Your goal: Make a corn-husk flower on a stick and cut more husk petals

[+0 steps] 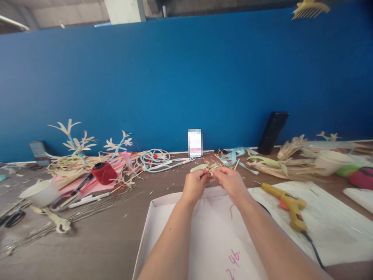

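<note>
Over the far rim of a shallow white box, my two hands meet with their fingertips close together. My left hand is closed in a pinch on a pale corn husk piece, whose greenish end sticks out past the fingers. Thumb and fingers of my right hand pinch the same pale, frayed piece from the other side. My fingers cover much of it, so its full shape is hidden. Short straw-like scraps lie on the table just behind.
On the right, a yellow glue gun rests on printed paper, near corn husks and a cup. At left are husk flowers, a red spool, wires and scissors. A phone stands by the blue partition.
</note>
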The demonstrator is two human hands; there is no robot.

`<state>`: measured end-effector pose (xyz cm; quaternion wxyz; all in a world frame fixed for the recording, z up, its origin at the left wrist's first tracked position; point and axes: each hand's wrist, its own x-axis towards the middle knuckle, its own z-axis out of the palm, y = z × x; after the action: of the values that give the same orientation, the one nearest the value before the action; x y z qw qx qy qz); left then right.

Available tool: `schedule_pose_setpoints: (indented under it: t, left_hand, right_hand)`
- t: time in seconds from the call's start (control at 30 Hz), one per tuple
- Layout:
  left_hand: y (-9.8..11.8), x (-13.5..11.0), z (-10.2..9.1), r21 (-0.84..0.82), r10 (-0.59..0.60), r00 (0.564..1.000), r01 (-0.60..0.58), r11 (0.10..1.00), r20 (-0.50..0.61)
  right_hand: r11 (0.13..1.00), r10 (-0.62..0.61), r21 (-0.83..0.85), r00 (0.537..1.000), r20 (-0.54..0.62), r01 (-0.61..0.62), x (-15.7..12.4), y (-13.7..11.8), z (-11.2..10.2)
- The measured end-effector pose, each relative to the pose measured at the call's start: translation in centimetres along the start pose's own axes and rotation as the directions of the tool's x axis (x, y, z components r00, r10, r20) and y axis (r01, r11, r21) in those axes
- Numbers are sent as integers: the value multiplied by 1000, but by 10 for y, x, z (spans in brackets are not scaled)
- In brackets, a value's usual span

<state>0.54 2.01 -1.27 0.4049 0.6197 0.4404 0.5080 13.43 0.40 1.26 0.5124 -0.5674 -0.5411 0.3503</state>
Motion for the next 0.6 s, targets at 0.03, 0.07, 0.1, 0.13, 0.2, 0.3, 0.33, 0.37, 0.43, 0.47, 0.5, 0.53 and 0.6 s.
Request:
schedule_pose_setpoints:
  t: [0.03,0.07,0.1,0.13,0.2,0.3,0.33,0.37,0.43,0.47,0.5,0.53,0.6]
  left_hand:
    - [0,0,0,12,4,1000,-4,1000,-4]
    - [1,-1,0,25,6,1000,-6,1000,-9]
    - [2,-1,0,39,9,1000,-8,999,-14]
    - [2,-2,0,51,10,1000,-9,999,-22]
    - [3,-2,0,68,10,999,-8,998,-33]
    - [5,-3,0,66,3,999,1,998,-54]
    - [5,-3,0,62,-1,998,5,998,-61]
    - [5,-3,0,62,-3,998,8,998,-70]
    - [3,-2,0,81,1,997,6,997,-83]
    - [3,-2,0,97,10,996,-2,995,-89]
    - [2,-2,0,114,23,995,-12,993,-96]
    - [1,-1,-1,127,35,994,-22,992,-104]
    - [0,-1,0,135,58,991,-41,990,-123]
  right_hand:
    - [1000,0,-8,1000,-1,0,0,0,0]
    - [1000,0,-15,1000,0,0,0,-1,0]
    - [1000,1,-23,1000,2,-1,0,-1,0]
    - [1000,3,-30,1000,3,-3,0,-2,-1]
    - [999,-2,-41,1000,-1,2,-1,-3,-1]
    - [998,-36,-53,999,-22,34,-3,-5,-1]
    - [997,-48,-59,998,-31,46,-3,-5,-1]
    - [996,-58,-66,997,-40,56,-3,-5,-1]
    - [996,-73,-64,996,-56,69,-3,-6,-1]
    - [996,-76,-46,995,-70,73,-3,-6,-1]
    - [997,-72,-15,993,-89,71,-2,-5,-1]
    - [998,-59,24,992,-113,62,-1,-5,-1]
    - [995,-13,96,987,-158,29,2,-3,-1]
